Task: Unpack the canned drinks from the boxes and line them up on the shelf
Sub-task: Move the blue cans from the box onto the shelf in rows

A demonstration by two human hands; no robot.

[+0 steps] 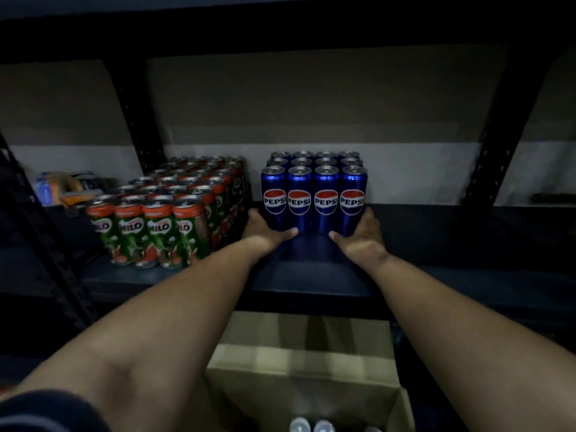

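Note:
A block of blue Pepsi cans (313,194), four wide and three deep, stands on the dark shelf (311,275). My left hand (265,230) presses against the block's left side, thumb lying along the front base. My right hand (361,236) mirrors it on the right side, thumb pointing inward. Both sets of fingers run back along the outer cans and are partly hidden. To the left stands a larger block of green and red Milo cans (156,222), almost touching the Pepsi block. Below the shelf an open cardboard box (299,369) shows a few silver can tops (311,426).
Black perforated shelf uprights rise at the back left (137,120) and right (495,145). Some packets and a bottle (62,188) lie on the neighbouring shelf at the far left. Bare shelf board stretches to the right of the Pepsi block (452,238).

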